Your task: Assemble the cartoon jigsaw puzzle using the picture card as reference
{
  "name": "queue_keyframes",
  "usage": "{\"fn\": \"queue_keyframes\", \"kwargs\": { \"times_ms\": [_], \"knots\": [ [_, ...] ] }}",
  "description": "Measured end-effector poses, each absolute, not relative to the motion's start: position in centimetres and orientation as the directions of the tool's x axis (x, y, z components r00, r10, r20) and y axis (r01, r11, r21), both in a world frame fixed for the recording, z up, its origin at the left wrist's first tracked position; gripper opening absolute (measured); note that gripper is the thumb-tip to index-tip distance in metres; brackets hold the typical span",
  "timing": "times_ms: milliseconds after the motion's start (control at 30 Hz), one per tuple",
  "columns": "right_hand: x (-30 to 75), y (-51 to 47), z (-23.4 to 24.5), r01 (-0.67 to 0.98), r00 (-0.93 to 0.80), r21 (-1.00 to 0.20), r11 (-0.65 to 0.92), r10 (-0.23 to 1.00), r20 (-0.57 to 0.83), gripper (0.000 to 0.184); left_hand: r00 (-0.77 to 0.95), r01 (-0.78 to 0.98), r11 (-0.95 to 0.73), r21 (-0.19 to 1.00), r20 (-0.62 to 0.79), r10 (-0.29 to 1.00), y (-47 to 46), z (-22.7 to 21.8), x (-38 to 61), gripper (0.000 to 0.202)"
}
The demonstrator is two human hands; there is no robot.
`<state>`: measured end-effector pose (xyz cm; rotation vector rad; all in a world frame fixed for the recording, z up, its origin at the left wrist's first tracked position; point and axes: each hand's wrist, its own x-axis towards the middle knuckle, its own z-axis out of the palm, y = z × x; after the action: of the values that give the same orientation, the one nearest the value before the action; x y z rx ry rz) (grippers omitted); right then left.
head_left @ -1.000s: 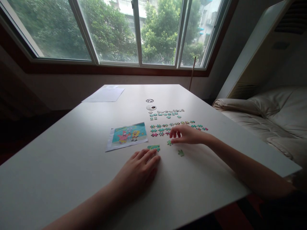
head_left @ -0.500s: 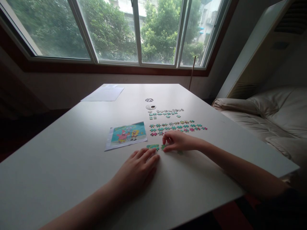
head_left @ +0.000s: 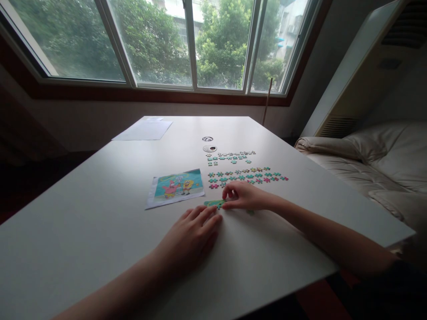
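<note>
My left hand (head_left: 195, 229) lies palm down on the white table (head_left: 93, 209), fingers stretched out. Its fingertips touch the near edge of a small strip of joined green jigsaw pieces (head_left: 210, 203). From the right, my right hand (head_left: 247, 195) pinches a green jigsaw piece (head_left: 223, 202) between thumb and fingers, against the strip's right end. The fingers partly cover that piece, and whether it is locked in cannot be made out. A loose green piece (head_left: 250, 212) lies below my right wrist. Beyond the hands, rows of loose jigsaw pieces (head_left: 249, 177) are spread out, some hidden by my right hand.
A printed cartoon picture (head_left: 176, 184) lies left of the pieces. Farther back are more small pieces (head_left: 230, 157) and two round discs (head_left: 210, 149). White paper sheets (head_left: 143, 130) rest at the far left. A pale sofa (head_left: 347, 164) stands at the right.
My right hand has moved slightly left with the green piece, closing the gap to the joined strip. My left hand stays in place.
</note>
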<state>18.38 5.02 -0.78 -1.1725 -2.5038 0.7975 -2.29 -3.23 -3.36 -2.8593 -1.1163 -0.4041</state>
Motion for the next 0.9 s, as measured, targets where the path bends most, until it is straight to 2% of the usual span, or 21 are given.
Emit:
{"fn": "queue_keyframes", "kwargs": {
  "times_ms": [200,433,900],
  "knots": [
    [18.1,5.1,-1.5,0.64,-0.564,-0.606,0.472,0.824,0.045,0.014,0.706,0.674,-0.738,0.046,0.255,0.661,-3.2,-3.2,-2.3,0.03],
    [17.8,5.0,-1.9,0.648,-0.552,-0.58,0.494,0.829,0.089,0.01,0.7,0.671,-0.738,0.07,0.266,0.662,-3.2,-3.0,-2.2,0.029],
    [18.9,5.4,-1.5,0.644,-0.565,-0.597,0.478,0.824,0.049,0.011,0.713,0.678,-0.735,0.029,0.221,0.666,-3.2,-3.1,-2.3,0.03]
  ]
}}
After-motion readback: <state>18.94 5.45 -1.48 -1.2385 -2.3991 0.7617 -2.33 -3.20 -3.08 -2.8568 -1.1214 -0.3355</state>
